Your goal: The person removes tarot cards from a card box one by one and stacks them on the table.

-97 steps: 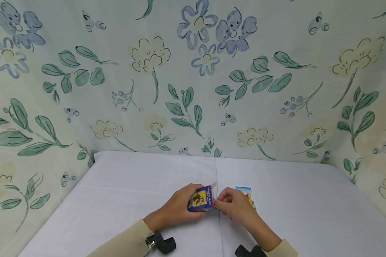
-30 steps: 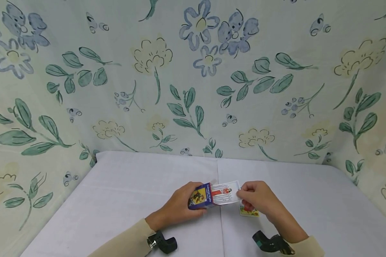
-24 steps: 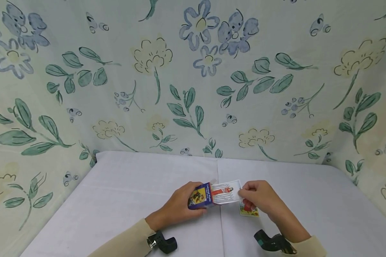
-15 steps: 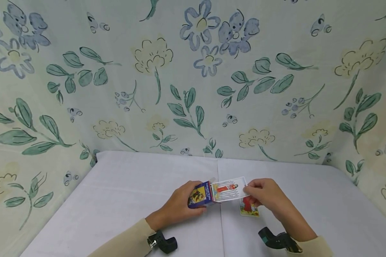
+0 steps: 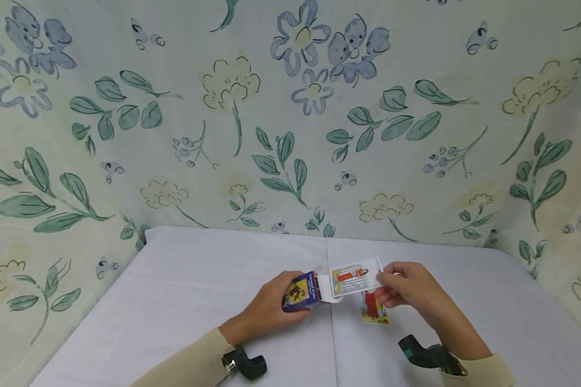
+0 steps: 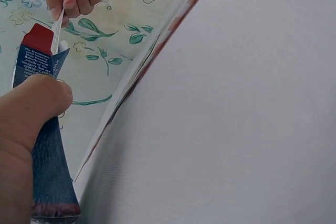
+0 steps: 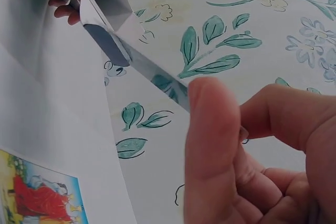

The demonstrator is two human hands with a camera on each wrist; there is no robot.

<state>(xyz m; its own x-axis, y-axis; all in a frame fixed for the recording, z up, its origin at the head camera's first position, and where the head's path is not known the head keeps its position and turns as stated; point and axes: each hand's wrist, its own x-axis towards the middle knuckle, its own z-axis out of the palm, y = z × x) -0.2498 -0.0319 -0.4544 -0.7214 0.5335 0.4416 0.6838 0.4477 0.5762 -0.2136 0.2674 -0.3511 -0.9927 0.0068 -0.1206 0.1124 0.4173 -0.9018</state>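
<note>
My left hand (image 5: 273, 306) grips a blue tarot card box (image 5: 297, 294) lying sideways, its open end and white flap (image 5: 328, 289) facing right. The left wrist view shows the thumb (image 6: 47, 95) along the printed box side (image 6: 52, 156). Between thumb and fingers, my right hand (image 5: 413, 285) pinches the right end of a tarot card (image 5: 355, 277) with a red-robed figure among wands. The card's left end is right at the flap, outside the box. Seen edge-on, it slants from the thumb (image 7: 212, 124) in the right wrist view.
Below the held card, another tarot card (image 5: 374, 312) with a red-robed figure lies face up on the white tablecloth (image 5: 203, 279), partly covered by the right hand. A floral cloth (image 5: 281, 161) hangs behind the table. Each wrist wears a black camera mount (image 5: 244, 364).
The right hand has drawn the tarot card out of the box, moving right and slightly up. The left hand and box stay nearly in place. More of the card on the table shows now.
</note>
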